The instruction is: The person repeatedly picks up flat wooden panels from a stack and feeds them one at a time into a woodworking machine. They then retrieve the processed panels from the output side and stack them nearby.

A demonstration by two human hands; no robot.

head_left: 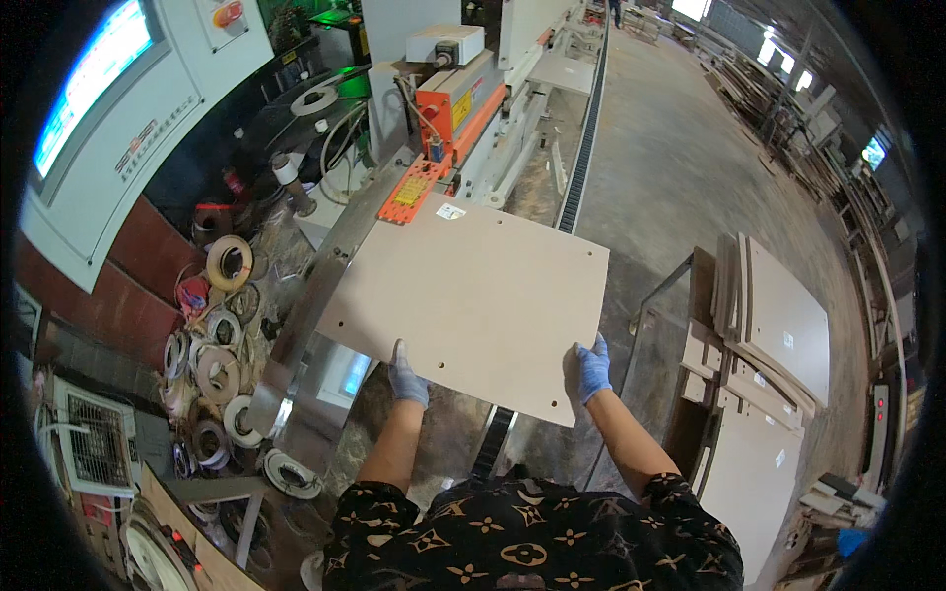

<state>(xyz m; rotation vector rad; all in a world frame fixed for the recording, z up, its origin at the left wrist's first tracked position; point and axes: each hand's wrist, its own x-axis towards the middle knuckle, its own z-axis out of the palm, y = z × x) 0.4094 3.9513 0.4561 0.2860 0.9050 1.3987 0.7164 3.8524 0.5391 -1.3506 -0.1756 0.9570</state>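
Note:
A flat beige board (483, 295) with several small drilled holes and a white label lies level in front of me. Its far left corner reaches under the orange plate (412, 192) of a long machine. My left hand (406, 377), in a thin pale blue glove, grips the near edge toward the left. At the right edge, near the front corner, my right hand (592, 370) holds the board in a blue glove. The fingers of both hands are partly hidden by the board. A shiny metal machine bed (305, 345) runs along the board's left side.
Several beige panels (783, 325) stand stacked on a rack at the right. Rolls of edge banding (219, 369) pile up on the left, below a control panel (148, 108) with a lit screen. A black roller track (583, 148) runs beside the machine into the distance.

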